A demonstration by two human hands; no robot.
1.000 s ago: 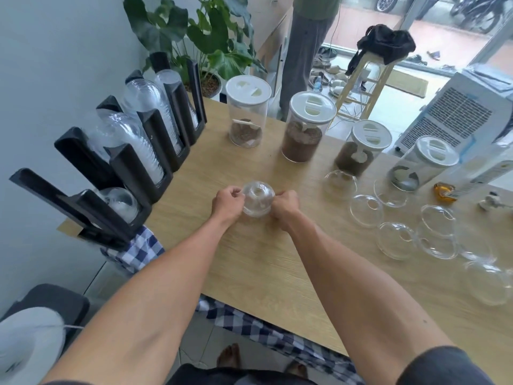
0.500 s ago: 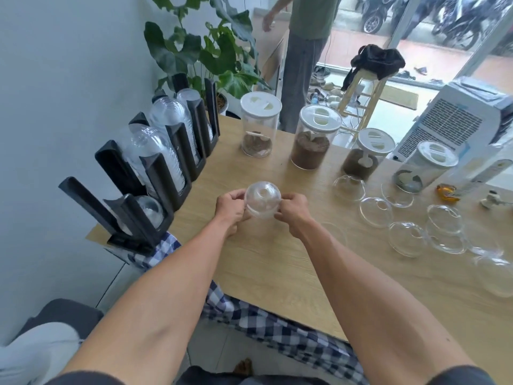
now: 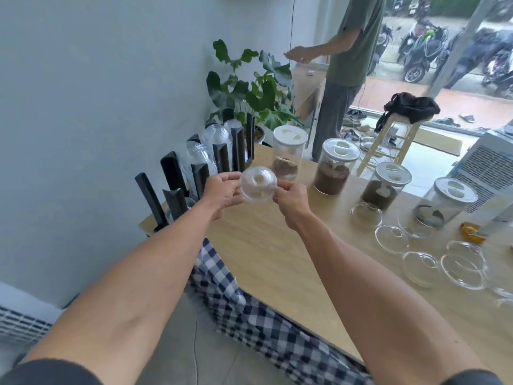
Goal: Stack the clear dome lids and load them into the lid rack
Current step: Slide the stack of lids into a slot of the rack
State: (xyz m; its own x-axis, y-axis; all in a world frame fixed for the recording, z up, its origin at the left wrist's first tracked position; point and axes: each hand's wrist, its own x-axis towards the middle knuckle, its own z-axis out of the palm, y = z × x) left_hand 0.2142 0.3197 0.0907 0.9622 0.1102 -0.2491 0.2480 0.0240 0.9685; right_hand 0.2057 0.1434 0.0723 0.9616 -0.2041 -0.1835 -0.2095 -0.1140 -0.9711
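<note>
While both arms reach out over the wooden table [image 3: 266, 254], the scene runs from the wall side across to the window. Farthest left, the black lid rack [image 3: 194, 173] stands along the table's edge by the pale wall, its upright dividers tilted, with rows of clear lids [image 3: 215, 140] packed in the far slots; the nearest slots look mostly open, though something clear shows low between them. Just right of the rack, the left hand [image 3: 223, 191] is curled, thumb and fingertips pinching the left rim of a small stack of clear dome lids [image 3: 258, 184]. The stack is held in the air above the table, near the rack's middle slots, dome top with its round hole turned toward the camera. How many lids are nested in it cannot be told. The right hand [image 3: 293, 200] pinches the opposite rim, fingers folded in.

Behind the hands, a leafy plant [image 3: 249, 90] stands on the floor, and a person in a green shirt [image 3: 358, 40] is beside it. Four lidded jars [image 3: 336, 166] sit in a row across the table. Further right, loose dome lids [image 3: 420, 266] lie scattered on the tabletop, well apart from the hands, several open side up. A checked cloth [image 3: 249, 309] hangs below the table's near edge.
</note>
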